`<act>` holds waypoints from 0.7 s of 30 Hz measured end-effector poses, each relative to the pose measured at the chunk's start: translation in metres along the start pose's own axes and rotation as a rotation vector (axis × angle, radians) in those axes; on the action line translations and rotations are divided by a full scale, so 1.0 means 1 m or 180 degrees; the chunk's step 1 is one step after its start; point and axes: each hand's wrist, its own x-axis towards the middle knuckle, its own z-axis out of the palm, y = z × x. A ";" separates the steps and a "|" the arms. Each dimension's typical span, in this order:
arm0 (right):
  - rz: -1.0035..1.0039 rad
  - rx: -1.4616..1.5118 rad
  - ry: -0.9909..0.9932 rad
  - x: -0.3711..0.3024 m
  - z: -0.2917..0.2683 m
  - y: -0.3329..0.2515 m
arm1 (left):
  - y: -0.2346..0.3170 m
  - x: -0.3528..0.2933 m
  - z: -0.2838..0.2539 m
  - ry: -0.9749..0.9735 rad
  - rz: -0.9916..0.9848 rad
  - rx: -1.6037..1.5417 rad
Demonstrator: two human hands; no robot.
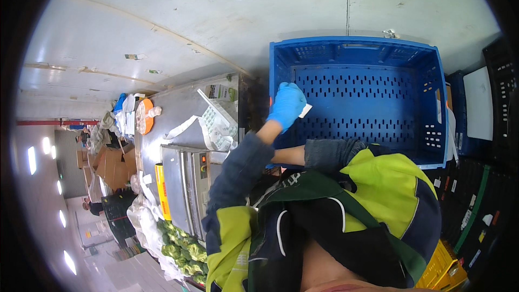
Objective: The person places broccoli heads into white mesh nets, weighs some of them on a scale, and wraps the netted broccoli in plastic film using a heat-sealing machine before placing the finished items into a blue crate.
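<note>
The left hand, in a light-blue glove [289, 105], is curled closed just inside the left wall of a large blue plastic crate with a slotted floor [354, 97], and seems to pinch a small flat white piece [306, 111] that juts from beneath the fingers; whether it is a label or a tag cannot be told. The right hand is hidden behind the left forearm, so its state cannot be told. As far as can be judged, the handling of the white piece is partway along: it is out over the crate floor but not yet released, and letting go of it is left. To the left, a loose white paper strip [184, 127] and printed white-and-green sheets [219, 124] lie on the grey metal table [184, 94], apart from the crate. The pile of green leafy vegetables [181, 249] sits below the grey boxy metal machine [181, 184], well apart from the crate.
</note>
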 end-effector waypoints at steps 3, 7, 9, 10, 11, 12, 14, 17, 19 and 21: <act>0.0036 0.0028 0.0062 -0.009 -0.016 -0.006 | 0.008 0.027 0.048 -0.0793 -0.0093 0.2105; 0.0005 0.0033 0.0093 -0.011 -0.021 -0.011 | -0.020 0.025 0.055 0.0028 0.0462 0.3599; -0.0027 0.0043 0.0105 -0.013 -0.019 -0.008 | 0.011 0.023 0.009 0.0465 0.0688 0.3281; -0.0058 0.0027 0.0061 -0.010 -0.014 -0.011 | 0.018 0.014 -0.006 0.0573 0.0692 0.2677; -0.0062 0.0010 0.0089 -0.011 -0.015 -0.011 | 0.029 0.004 -0.030 0.0722 0.0427 0.2003; -0.0078 -0.0022 0.0139 -0.011 -0.014 -0.010 | 0.043 -0.012 -0.062 0.0858 0.0145 0.1333; -0.0137 -0.0115 0.0261 -0.012 -0.018 -0.019 | 0.043 -0.052 -0.101 0.1554 -0.0225 0.0434; -0.0261 -0.0449 0.0679 -0.001 -0.019 -0.011 | -0.020 -0.138 -0.118 0.2612 -0.1149 -0.0066; -0.0208 0.0383 0.0879 0.003 -0.003 -0.002 | -0.054 -0.204 -0.099 0.2778 -0.2281 -0.0762; 0.0092 -0.0002 0.0540 -0.004 -0.005 -0.023 | -0.064 -0.252 -0.067 0.2919 -0.2684 -0.2408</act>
